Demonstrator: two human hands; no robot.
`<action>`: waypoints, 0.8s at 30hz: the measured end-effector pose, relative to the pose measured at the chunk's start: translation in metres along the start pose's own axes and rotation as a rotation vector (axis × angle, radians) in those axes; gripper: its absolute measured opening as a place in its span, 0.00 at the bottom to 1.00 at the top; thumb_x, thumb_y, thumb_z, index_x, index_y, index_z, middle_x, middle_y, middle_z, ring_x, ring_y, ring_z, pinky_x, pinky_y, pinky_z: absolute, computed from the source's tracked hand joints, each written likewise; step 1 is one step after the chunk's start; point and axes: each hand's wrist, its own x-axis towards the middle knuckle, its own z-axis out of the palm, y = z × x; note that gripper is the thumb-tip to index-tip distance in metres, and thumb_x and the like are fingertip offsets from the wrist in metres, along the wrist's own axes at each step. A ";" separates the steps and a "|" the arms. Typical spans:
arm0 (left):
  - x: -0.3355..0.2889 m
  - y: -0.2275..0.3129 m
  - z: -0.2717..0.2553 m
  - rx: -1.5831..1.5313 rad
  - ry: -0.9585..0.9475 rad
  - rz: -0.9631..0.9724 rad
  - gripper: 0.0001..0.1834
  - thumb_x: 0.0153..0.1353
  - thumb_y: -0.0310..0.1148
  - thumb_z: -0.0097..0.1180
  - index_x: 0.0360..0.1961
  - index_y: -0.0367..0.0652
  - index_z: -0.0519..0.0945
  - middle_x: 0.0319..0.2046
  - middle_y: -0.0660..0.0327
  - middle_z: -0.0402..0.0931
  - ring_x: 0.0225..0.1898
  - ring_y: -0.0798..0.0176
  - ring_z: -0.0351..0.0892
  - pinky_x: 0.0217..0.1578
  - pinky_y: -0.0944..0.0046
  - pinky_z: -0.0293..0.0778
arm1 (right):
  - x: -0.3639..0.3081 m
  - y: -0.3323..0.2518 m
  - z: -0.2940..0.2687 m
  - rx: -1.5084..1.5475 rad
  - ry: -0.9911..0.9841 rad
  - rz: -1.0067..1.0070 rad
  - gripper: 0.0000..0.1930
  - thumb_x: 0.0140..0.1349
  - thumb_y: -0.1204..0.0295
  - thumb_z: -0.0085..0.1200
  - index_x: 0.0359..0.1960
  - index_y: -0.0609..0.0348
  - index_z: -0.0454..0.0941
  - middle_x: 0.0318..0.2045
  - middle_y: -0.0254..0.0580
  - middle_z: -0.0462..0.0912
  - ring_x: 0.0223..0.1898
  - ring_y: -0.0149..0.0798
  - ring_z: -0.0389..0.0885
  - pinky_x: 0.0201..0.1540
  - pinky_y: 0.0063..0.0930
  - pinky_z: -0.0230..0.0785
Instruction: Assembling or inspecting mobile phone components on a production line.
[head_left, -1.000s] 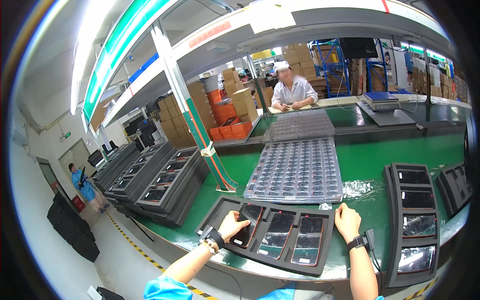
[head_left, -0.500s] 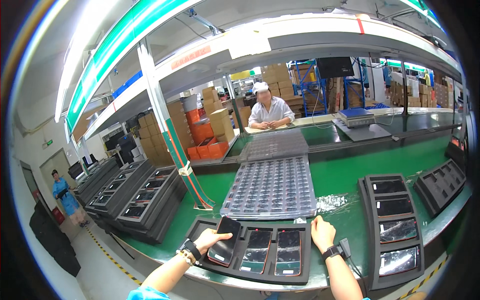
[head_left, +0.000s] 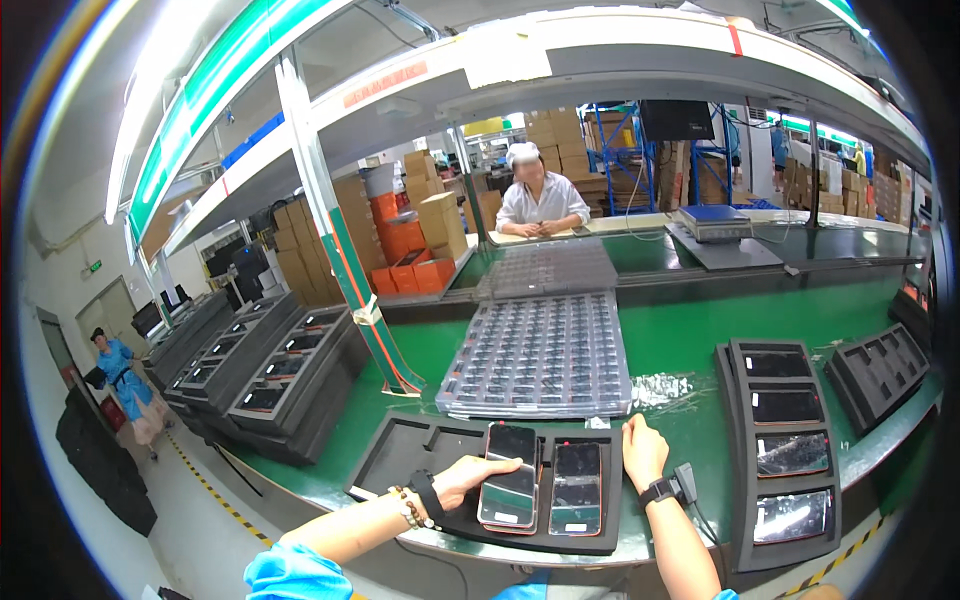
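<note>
My left hand (head_left: pixel 470 478) holds a dark smartphone (head_left: pixel 508 480) with a glossy screen, thumb on its face and fingers hidden beneath. The phone is over the middle part of a black foam tray (head_left: pixel 400 445); a sliver of reddish edge shows beside it, perhaps from another phone underneath. Another smartphone (head_left: pixel 577 490) lies face up in the tray's right slot. The left side of the tray shows bare foam. My right hand (head_left: pixel 645 452) is closed beside the tray's right edge; whatever its fingers may hold is hidden.
A clear plastic tray (head_left: pixel 540 355) of small parts lies behind the foam tray. Another foam tray (head_left: pixel 735 450) with several phones stands right, beside a tilted foam tray (head_left: pixel 880 370). Stacked foam trays (head_left: pixel 300 400) fill the left. A co-worker (head_left: pixel 540 200) sits across the bench.
My left hand has moved right with the phone, from the tray's left side to above its middle, baring foam on the left. My right hand stays near the tray's right edge.
</note>
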 end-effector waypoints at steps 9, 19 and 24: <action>0.012 -0.015 0.008 -0.131 -0.086 -0.031 0.22 0.63 0.44 0.66 0.50 0.38 0.82 0.45 0.60 0.84 0.44 0.67 0.83 0.49 0.65 0.79 | 0.001 -0.006 -0.001 0.078 -0.011 0.080 0.10 0.68 0.62 0.52 0.34 0.53 0.76 0.24 0.51 0.84 0.30 0.58 0.84 0.34 0.51 0.74; 0.038 -0.012 0.063 -0.330 -0.206 -0.018 0.21 0.62 0.44 0.67 0.50 0.42 0.82 0.43 0.62 0.84 0.42 0.68 0.83 0.44 0.66 0.79 | 0.001 -0.004 0.002 0.095 -0.029 0.028 0.10 0.68 0.61 0.53 0.35 0.52 0.77 0.25 0.50 0.84 0.31 0.57 0.84 0.34 0.49 0.74; 0.045 -0.012 0.087 -0.300 -0.247 0.009 0.21 0.61 0.43 0.68 0.48 0.39 0.83 0.41 0.61 0.85 0.38 0.67 0.84 0.41 0.66 0.80 | 0.003 -0.007 -0.001 0.077 -0.020 0.111 0.10 0.68 0.60 0.53 0.35 0.51 0.77 0.26 0.50 0.84 0.32 0.57 0.84 0.34 0.49 0.74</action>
